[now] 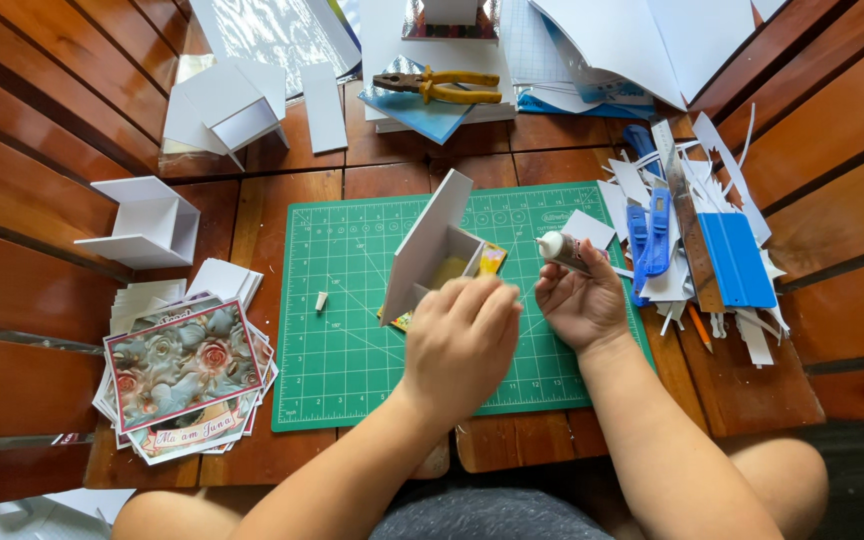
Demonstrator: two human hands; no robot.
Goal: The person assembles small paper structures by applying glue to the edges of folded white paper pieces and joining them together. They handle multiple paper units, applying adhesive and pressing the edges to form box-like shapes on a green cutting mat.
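Note:
My left hand [462, 340] grips a white foam-board box piece [430, 245], an open L-shaped form tilted upright over the green cutting mat [342, 330]. In my right hand [582, 300] is a small white glue bottle [562, 250], its cap pointing left toward the box piece. A yellow card or packet [490, 260] lies on the mat just behind the box, partly hidden. A small white scrap [321, 301] rests on the mat's left part.
Two white foam-board boxes [152, 222] [237, 105] sit at the left. A stack of rose-printed cards [184, 370] lies at lower left. Yellow-handled pliers [442, 86] lie at the top. Blue tools, a ruler and white scraps [692, 240] pile at right.

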